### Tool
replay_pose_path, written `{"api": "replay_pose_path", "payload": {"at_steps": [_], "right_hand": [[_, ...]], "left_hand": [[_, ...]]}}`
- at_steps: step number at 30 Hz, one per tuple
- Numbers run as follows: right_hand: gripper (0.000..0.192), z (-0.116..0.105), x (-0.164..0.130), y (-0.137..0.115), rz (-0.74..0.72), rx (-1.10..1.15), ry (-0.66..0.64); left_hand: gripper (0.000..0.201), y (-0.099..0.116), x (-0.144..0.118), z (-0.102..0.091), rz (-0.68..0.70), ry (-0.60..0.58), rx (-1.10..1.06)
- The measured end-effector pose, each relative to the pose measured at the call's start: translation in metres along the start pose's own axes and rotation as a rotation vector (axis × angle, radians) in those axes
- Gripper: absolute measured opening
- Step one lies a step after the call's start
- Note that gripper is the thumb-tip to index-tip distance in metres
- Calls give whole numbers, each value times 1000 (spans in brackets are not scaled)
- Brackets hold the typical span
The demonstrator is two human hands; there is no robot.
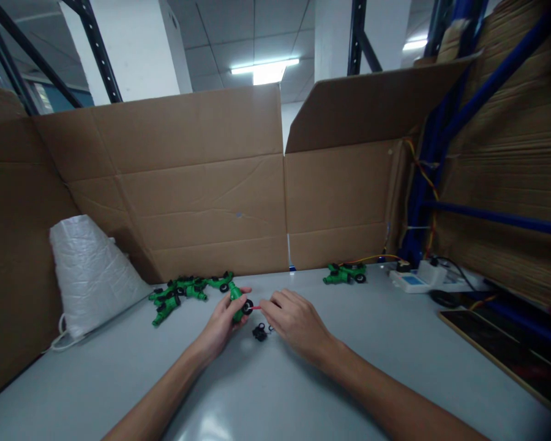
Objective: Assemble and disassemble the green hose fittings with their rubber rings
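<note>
My left hand (pixel 221 320) is closed around a green toy vehicle (pixel 236 293) with a black wheel (pixel 247 307) facing right. In my right hand (pixel 294 318), the fingers pinch a thin red tool (pixel 256 307), perhaps a small screwdriver; its tip meets the wheel, and its handle is hidden by the fingers. Just below the hands, a small black part (pixel 259 332) lies on the table, with a little ring-like piece beside it. Several similar green toy vehicles (pixel 183 289) lie in a cluster left of my left hand.
More green toys (pixel 344 274) lie at the back right. A white wrapped bundle (pixel 89 275) with a cord leans at the left. Cardboard walls (pixel 202 184) enclose the grey table (pixel 229 392). A power strip (pixel 413 282) with cables sits by the blue rack post (pixel 425 171).
</note>
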State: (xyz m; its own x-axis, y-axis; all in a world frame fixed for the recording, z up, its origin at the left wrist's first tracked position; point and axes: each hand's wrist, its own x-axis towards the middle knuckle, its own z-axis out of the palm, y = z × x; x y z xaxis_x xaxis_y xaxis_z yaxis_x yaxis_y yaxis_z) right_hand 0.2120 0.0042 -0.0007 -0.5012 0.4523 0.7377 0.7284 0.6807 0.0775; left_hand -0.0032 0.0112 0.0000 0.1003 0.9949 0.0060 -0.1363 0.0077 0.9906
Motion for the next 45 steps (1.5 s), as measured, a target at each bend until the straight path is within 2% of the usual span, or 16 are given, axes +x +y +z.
{"api": "replay_pose_path", "payload": {"at_steps": [12,19,30,38,45], "right_hand": [[14,2,-3,5,-6,159,-1],[16,3,-4,8,-43,237,-28],[13,1,-2,7,25,111,-15],[13,4,-5,8,-15,148,-37],[12,4,-4,6,-26,71,-5]], "left_hand": [[53,-2,-2,-5,28,-78,86],[55,-1,-2,-5,15,-102,95],[61,-8,5,-3,92,9,114],[59,-4,-1,-2,66,-56,149],[60,-4,1,-2,76,-36,162]]}}
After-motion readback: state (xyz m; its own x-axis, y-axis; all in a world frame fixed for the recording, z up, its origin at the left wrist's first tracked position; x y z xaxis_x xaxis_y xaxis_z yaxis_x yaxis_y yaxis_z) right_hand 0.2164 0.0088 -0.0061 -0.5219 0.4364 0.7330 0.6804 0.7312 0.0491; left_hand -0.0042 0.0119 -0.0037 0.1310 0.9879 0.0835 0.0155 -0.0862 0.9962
